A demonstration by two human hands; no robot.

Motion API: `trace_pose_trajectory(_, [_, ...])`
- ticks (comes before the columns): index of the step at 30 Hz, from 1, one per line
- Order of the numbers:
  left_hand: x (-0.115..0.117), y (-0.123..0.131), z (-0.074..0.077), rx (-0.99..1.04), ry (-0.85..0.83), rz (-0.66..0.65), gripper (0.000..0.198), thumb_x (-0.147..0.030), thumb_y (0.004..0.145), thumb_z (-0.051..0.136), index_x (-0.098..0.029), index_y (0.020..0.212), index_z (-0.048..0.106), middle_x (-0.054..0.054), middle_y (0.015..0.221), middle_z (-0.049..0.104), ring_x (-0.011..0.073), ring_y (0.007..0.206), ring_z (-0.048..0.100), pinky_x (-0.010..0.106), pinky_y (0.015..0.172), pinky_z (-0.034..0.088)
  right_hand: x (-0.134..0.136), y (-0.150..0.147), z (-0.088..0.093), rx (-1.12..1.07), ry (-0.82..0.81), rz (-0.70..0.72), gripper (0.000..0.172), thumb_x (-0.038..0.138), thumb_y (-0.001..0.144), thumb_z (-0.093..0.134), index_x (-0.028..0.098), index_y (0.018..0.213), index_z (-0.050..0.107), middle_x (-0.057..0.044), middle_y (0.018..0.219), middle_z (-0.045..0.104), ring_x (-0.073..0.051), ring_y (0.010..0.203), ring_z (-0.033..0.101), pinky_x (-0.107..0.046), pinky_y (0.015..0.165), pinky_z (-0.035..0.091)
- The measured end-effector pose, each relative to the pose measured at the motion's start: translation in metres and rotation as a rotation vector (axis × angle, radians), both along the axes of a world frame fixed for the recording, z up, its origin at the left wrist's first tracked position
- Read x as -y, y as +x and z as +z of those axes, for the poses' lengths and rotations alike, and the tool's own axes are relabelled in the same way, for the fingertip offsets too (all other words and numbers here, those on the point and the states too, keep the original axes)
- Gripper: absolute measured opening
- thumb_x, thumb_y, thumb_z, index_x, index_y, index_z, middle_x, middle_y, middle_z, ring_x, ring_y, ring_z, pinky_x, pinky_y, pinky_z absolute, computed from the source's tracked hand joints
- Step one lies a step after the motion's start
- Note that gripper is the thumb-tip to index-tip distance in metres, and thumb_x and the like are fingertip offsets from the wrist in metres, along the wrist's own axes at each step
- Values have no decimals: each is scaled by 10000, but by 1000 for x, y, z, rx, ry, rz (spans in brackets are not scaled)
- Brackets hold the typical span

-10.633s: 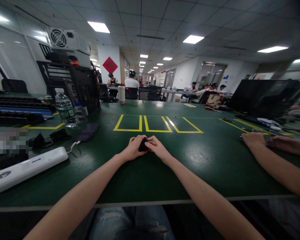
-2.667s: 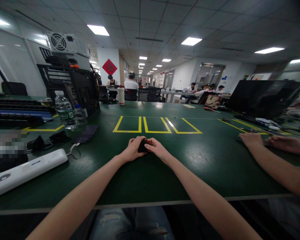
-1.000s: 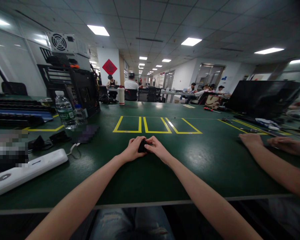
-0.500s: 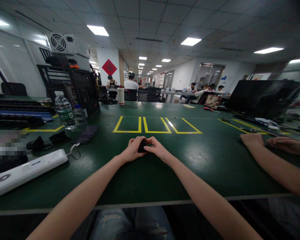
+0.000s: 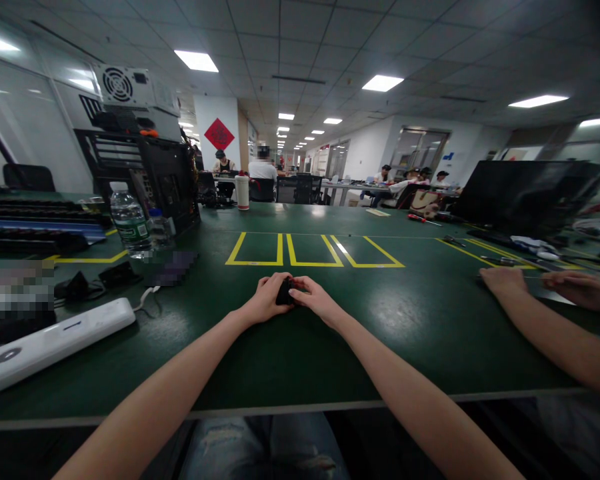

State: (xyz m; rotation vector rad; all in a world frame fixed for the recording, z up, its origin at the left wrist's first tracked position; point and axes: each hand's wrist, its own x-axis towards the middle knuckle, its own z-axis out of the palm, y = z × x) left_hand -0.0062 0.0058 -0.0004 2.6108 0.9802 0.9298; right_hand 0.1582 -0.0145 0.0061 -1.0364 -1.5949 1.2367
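Note:
A small black object [image 5: 283, 293], too dark to name, is between my two hands just above or on the green table [image 5: 300, 360]; contact with the surface is hard to make out. My left hand [image 5: 267, 297] wraps round its left side, with fingers over the top. From the right, my right hand [image 5: 313, 295] pinches it with thumb and fingertips. The fingers of both hands hide part of it. Just beyond my hands lie yellow tape outlines [image 5: 315, 265] on the table.
To the left are a white power strip-like device [image 5: 60, 343], a water bottle [image 5: 129, 223] and an open computer case [image 5: 155, 177]. A white cup [image 5: 242, 192] stands at the back. On the right, a co-worker's forearms [image 5: 555, 330] rest near tools and a black monitor [image 5: 525, 193].
My hands and the black object stay almost in place, with only a slight shift of my right fingers. The co-worker's far hand at right has moved slightly.

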Motion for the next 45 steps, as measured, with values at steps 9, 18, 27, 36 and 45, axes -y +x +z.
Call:
trace_pose_trajectory(9, [4,-1,4,-9,-16,-4,557,-264,657,593,-235,1136,312,47,1100,444,215,1040,425,410,931,227,8,2,8,10,51,21,296,332,670,582,207,905,453,-27,964,508,-166,942,480,-361,813,402])
trace_pose_trajectory(18, [-1,1,-2,7,0,7,588,-258,631,609,-227,1133,306,42,1086,450,213,1034,425,397,922,236,-1,0,-2,-19,64,-9,327,313,660,594,195,935,461,-37,961,522,-152,882,517,-362,814,404])
trace_pose_trajectory(27, [1,0,1,-4,-17,9,569,-256,645,596,-232,1135,308,46,1093,448,218,1044,421,402,928,232,3,3,3,28,56,30,328,321,667,589,198,950,477,-38,1002,520,-163,909,507,-361,807,410])
trace_pose_trajectory(36, [3,1,3,0,-15,12,568,-253,641,600,-239,1131,314,41,1097,450,222,1045,425,411,929,231,6,0,6,-14,59,17,240,338,699,542,206,881,458,-17,942,516,-150,876,509,-353,774,433])
trace_pose_trajectory(45, [0,2,-1,11,-14,26,583,-260,631,602,-234,1134,308,45,1096,454,222,1043,426,405,919,242,-1,1,-2,-23,32,-7,353,330,671,583,190,972,462,-56,1003,513,-150,857,526,-355,766,443])
